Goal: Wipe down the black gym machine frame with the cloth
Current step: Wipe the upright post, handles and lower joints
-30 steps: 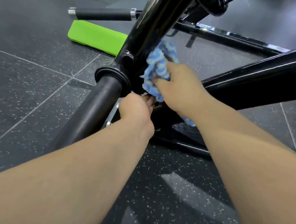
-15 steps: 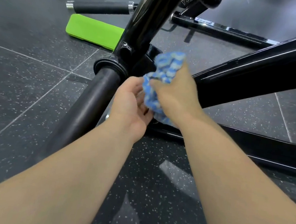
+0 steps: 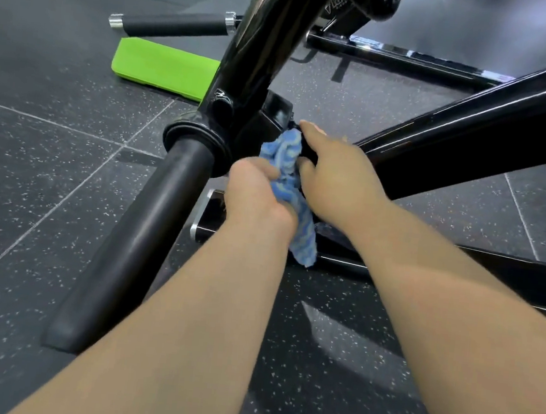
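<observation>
Two hands meet at the frame (image 3: 472, 132) joint: left hand (image 3: 256, 195) clamped on the cloth (image 3: 285, 156), right hand (image 3: 338, 173) curled beside it, hold indeterminate.

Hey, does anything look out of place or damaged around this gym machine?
Nothing looks broken or spilled. The one odd thing is a bright green pad lying flat on the floor behind the black frame; whether it belongs to the machine I can't tell.
</observation>
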Motion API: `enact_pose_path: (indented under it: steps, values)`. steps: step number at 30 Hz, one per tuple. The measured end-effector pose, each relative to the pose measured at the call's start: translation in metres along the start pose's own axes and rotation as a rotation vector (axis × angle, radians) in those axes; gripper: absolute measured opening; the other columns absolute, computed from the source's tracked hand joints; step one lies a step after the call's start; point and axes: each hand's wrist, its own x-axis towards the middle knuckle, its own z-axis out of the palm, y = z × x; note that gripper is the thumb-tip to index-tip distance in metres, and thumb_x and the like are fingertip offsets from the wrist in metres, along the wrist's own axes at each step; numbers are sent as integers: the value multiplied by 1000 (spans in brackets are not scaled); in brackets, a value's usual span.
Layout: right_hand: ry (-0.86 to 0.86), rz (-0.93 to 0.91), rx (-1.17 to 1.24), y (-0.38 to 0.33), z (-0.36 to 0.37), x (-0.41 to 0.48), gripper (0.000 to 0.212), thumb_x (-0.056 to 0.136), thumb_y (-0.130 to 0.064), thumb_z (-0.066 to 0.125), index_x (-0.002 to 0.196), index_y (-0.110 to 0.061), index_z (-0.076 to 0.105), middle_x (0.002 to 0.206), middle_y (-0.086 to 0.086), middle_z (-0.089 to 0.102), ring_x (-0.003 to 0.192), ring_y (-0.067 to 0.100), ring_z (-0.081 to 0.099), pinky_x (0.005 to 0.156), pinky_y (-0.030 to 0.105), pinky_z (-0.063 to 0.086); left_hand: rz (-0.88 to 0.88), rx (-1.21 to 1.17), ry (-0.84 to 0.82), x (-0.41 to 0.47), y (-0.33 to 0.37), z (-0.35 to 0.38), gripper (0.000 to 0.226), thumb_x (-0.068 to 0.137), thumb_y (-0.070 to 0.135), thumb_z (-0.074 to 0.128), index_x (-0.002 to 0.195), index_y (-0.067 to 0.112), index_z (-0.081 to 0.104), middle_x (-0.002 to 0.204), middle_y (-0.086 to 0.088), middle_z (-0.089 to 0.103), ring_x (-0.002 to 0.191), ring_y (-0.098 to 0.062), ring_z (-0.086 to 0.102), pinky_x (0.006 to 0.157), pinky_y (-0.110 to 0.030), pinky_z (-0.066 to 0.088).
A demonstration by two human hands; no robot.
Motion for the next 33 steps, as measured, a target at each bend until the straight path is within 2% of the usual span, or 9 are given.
enact_pose_path:
  steps: [5, 7, 10, 12, 15, 19, 23, 26, 33]
  values:
    - [-17, -28, 68, 8, -3, 0, 54, 100, -19, 46, 150, -20, 29, 153, 1, 36, 139, 17, 33, 103, 15, 19, 107, 318, 223, 25, 15, -26, 22, 98, 18, 46, 77, 15, 45, 106, -6, 58, 70, -16, 52, 52, -26, 41]
    - [13, -28, 77, 4, 1, 0, 56, 97, -15, 47, 150, -21, 29, 154, 1, 35, 139, 18, 33, 106, 17, 18, 127, 266, 118, 29, 9, -27, 18, 96, 32, 52, 92, 14, 56, 104, -4, 59, 77, -16, 59, 60, -27, 48]
    - [61, -11, 102, 2, 9, 1, 59, 92, -10, 46, 148, -21, 34, 154, -3, 34, 138, 16, 33, 108, 20, 18, 94, 75, -53, 34, 3, -13, 53, 87, 48, 61, 130, 17, 54, 125, -13, 62, 107, -31, 65, 84, -44, 55]
    - [67, 4, 135, 3, 9, 1, 59, 92, -10, 45, 148, -22, 34, 155, -4, 33, 139, 16, 32, 110, 22, 19, 150, 90, -50, 36, -3, -11, 60, 81, 53, 67, 129, 17, 57, 121, -14, 66, 104, -31, 67, 83, -50, 56]
    - [44, 5, 132, 7, 12, -1, 63, 93, -13, 49, 151, -20, 27, 157, -1, 29, 142, 19, 27, 112, 23, 17, 234, 165, 77, 36, -8, -18, 52, 85, 54, 63, 119, 15, 64, 109, -7, 71, 90, -23, 71, 69, -37, 60]
    - [91, -35, 204, 9, 23, -6, 74, 85, -27, 67, 149, -28, 30, 158, -2, 24, 142, 18, 25, 112, 24, 19, 68, 87, -52, 34, -3, -19, 50, 94, 54, 49, 123, 16, 62, 118, -11, 68, 97, -27, 69, 72, -37, 58]
    - [473, -45, 218, 2, 32, -10, 31, 77, -22, 73, 107, -27, 66, 111, 0, 54, 104, 23, 46, 86, 38, 46, 55, 9, -171, -5, -1, -23, 31, 99, 23, 42, 110, 7, 67, 100, -10, 73, 83, -21, 71, 67, -28, 60]
    - [452, -91, 379, -12, 32, -4, 9, 75, -12, 68, 81, -18, 71, 80, 0, 63, 76, 19, 55, 72, 38, 48, 116, 45, -215, -13, 1, -27, 21, 96, 10, 46, 92, 6, 66, 80, -6, 73, 69, -14, 70, 61, -22, 58]
    - [418, 65, 720, -11, 34, -3, 24, 85, -3, 60, 85, -22, 75, 87, -10, 70, 79, 9, 66, 83, 34, 54, 247, 89, 68, 15, 1, -10, 28, 89, 25, 66, 109, 7, 59, 103, -11, 69, 73, -20, 68, 54, -28, 55]
